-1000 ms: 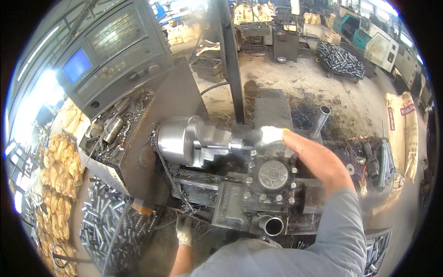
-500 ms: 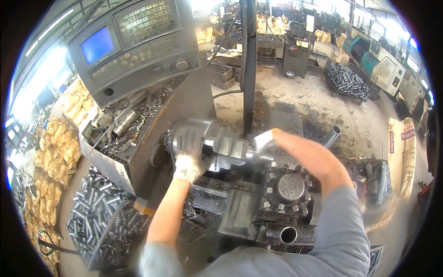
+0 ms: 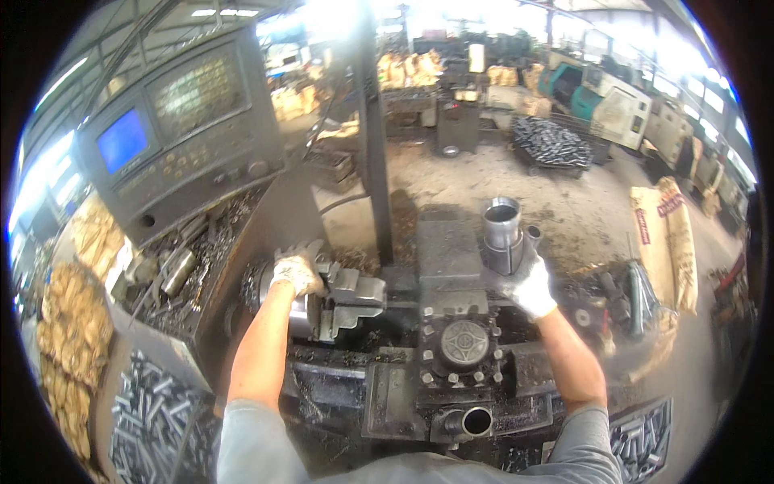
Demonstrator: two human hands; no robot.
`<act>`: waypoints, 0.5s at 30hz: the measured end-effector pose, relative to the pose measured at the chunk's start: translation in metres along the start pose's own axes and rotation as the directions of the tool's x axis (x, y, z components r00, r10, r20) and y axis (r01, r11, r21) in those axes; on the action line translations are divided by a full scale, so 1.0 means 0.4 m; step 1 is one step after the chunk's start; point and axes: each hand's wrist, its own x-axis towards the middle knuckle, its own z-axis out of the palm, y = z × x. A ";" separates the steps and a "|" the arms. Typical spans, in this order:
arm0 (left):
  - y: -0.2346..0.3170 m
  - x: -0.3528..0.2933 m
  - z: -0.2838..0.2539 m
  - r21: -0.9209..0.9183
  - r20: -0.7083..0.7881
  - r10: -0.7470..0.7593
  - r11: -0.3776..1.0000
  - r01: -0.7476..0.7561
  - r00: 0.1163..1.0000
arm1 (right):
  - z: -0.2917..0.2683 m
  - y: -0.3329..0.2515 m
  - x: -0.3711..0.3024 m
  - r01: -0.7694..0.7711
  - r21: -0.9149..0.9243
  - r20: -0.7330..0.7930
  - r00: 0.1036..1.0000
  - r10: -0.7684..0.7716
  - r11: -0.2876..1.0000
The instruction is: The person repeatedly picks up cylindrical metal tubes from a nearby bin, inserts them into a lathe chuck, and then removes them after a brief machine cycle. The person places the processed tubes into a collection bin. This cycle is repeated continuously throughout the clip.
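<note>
On the left, my gloved left hand [image 3: 298, 270] rests on the rim of a lathe chuck [image 3: 300, 316], fingers reaching over it. Stepped steel jaws [image 3: 355, 292] jut from the chuck's face, with nothing seen clamped between them. Over to the right, my gloved right hand [image 3: 526, 284] is closed around the lower part of a stepped metal sleeve [image 3: 502, 227], held upright with its open end up. A thinner tube [image 3: 533, 234] shows just behind that hand. Between my arms sits the tool turret [image 3: 465, 344], ringed with bolts.
A control panel [image 3: 173, 121] with a blue screen stands at the left above a chip-filled tray [image 3: 173, 274]. Bins of short metal tubes [image 3: 149, 419] lie lower left and lower right. A dark post [image 3: 373, 153] rises behind the lathe. Paper sacks [image 3: 665, 242] stand at right.
My right hand has left the area by the chuck jaws and moved right, now holding the metal sleeve. My left hand stays on the chuck. The view has turned to the right.
</note>
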 end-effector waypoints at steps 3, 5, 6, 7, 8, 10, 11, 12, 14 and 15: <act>-0.015 0.026 0.005 -0.045 -0.042 0.037 0.998 -0.039 0.998 | -0.057 -0.115 -0.059 0.565 -0.317 -0.313 0.695 -0.647 0.761; -0.009 -0.022 0.026 -0.052 -0.198 0.118 0.990 -0.131 0.973 | -0.091 -0.203 -0.146 0.616 0.231 -0.317 0.780 -0.540 0.753; 0.004 -0.054 0.037 -0.028 -0.325 0.165 0.983 -0.184 0.931 | -0.091 -0.252 -0.197 0.490 0.434 -0.267 0.872 -0.411 0.756; 0.016 -0.110 0.057 -0.109 -0.467 0.249 0.936 -0.334 0.848 | -0.083 -0.299 -0.259 0.518 0.331 -0.262 0.853 -0.450 0.789; 0.037 -0.187 0.086 -0.175 -0.605 0.290 0.860 -0.479 0.742 | -0.074 -0.346 -0.323 0.575 0.081 -0.275 0.798 -0.536 0.814; 0.095 -0.366 0.149 -0.475 -0.699 0.320 0.461 -0.750 0.640 | -0.034 -0.429 -0.467 0.479 -0.248 -0.144 0.841 -0.521 0.842; 0.141 -0.467 0.193 -0.677 -0.660 0.299 0.161 -0.718 0.689 | 0.011 -0.456 -0.521 0.352 -0.064 -0.049 0.934 -0.355 0.934; 0.162 -0.538 0.227 -0.823 -0.565 0.335 -0.176 -0.539 0.754 | 0.069 -0.471 -0.573 0.204 -0.057 0.063 0.978 -0.200 0.977; 0.205 -0.650 0.298 -0.702 -0.473 0.304 -0.697 -0.145 0.827 | 0.174 -0.464 -0.665 0.049 -0.096 0.183 0.983 -0.030 0.994; 0.206 -0.668 0.324 -0.777 -0.119 0.326 -0.618 0.117 0.938 | 0.211 -0.430 -0.693 -0.001 -0.093 0.278 0.960 0.027 0.996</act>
